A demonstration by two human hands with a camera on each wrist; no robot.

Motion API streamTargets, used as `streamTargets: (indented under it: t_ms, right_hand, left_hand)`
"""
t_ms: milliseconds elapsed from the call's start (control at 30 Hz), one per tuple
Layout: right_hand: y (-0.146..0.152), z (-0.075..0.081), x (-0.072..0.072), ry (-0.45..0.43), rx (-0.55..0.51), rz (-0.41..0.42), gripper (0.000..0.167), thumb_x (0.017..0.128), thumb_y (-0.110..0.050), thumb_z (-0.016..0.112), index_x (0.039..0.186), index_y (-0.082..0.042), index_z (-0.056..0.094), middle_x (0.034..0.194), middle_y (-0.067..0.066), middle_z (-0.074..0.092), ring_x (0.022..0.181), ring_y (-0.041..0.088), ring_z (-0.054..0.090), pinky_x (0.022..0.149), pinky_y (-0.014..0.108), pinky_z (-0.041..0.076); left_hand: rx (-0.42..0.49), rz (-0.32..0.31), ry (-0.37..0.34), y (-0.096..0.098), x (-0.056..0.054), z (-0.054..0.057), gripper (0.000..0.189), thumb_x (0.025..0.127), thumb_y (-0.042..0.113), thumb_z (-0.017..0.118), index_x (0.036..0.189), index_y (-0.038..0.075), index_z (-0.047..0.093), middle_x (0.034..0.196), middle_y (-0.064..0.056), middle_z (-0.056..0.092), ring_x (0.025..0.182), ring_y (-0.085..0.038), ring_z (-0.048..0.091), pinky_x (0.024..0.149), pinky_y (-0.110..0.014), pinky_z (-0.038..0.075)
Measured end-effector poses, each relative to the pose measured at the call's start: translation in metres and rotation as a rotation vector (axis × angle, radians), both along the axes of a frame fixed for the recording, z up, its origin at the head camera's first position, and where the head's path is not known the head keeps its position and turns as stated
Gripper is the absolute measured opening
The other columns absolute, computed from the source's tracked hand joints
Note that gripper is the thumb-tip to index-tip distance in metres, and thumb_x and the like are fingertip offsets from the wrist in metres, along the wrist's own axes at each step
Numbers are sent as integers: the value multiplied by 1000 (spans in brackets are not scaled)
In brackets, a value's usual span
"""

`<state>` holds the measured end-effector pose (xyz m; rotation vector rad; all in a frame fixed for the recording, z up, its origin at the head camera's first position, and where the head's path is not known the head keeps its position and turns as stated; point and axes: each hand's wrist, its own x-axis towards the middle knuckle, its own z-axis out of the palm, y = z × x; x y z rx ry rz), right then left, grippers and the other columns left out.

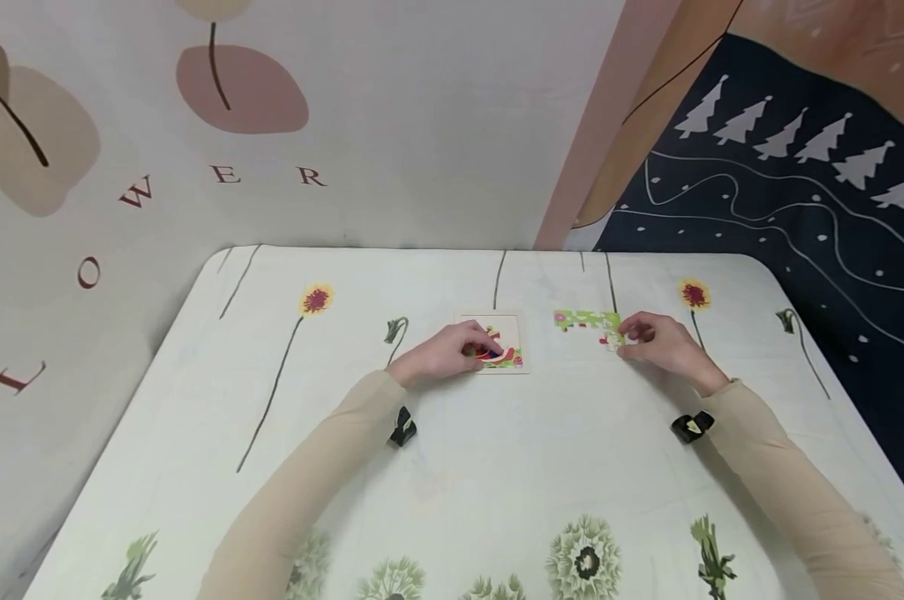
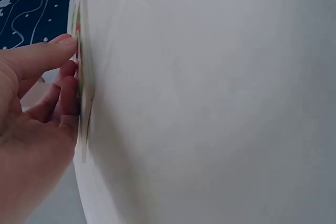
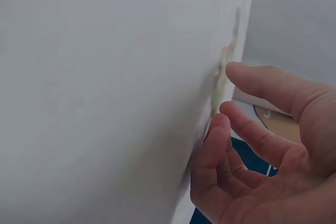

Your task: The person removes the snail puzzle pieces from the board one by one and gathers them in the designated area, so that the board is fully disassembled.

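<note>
Long beige sleeves [image 1: 302, 487], close-fitting, black wrist-worn devices [image 1: 402, 427]

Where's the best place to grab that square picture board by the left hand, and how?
Probably pinch the picture board at its pale right border, coming from the right: edge-on it looks thin, and that side is uncovered, while the left hand covers part of the left.
</note>
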<state>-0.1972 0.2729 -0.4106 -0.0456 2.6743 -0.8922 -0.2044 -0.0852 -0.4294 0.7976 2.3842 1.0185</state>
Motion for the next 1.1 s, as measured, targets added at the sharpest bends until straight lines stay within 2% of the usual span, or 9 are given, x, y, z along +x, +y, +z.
streamTargets:
  t_ms: [200,300,400,533,767,1100]
  right_hand:
    - [-16,5,0,61,-77,19,35,91,-17,69,120,0,62,110,19,59,95,27,58,72,27,44]
    - [-28,6,-1,74,-118,33,34,91,-16,69,120,1,62,110,19,61,93,25,58,70,25,45]
    - [-40,5,-3,81,-146,44,32,91,-14,68,119,0,63,113,19,62,93,25,57,72,26,45]
    - [-56,4,-5,89,-174,61,30,92,-14,68,119,-1,65,114,19,62,94,26,58,75,29,44]
    - [-79,-1,-10,108,-227,101,29,90,-11,69,116,1,66,107,19,64,94,27,59,75,28,45]
    - [-103,-5,-15,87,-249,142,26,91,-14,69,114,-1,67,105,16,66,96,28,61,75,30,46]
  left_hand:
    - [56,105,-16,-11,0,0,29,94,1,61,119,12,73,119,-6,65,106,-20,58,95,-33,47]
    - [64,126,7,-15,-2,-2,28,94,2,63,119,9,72,119,-7,66,108,-20,60,96,-35,48]
    - [72,118,34,-19,-5,-4,28,92,2,64,119,8,72,118,-8,67,107,-22,60,96,-36,49]
    - [79,106,32,-24,-7,-5,28,92,4,66,119,8,72,118,-9,66,108,-23,60,97,-37,49]
    - [77,62,-19,-27,-9,-3,29,89,4,68,117,7,73,126,-12,60,119,-27,54,103,-40,47]
    - [68,8,-40,-29,-13,-7,25,89,3,67,113,6,75,130,-13,55,122,-28,49,101,-39,45]
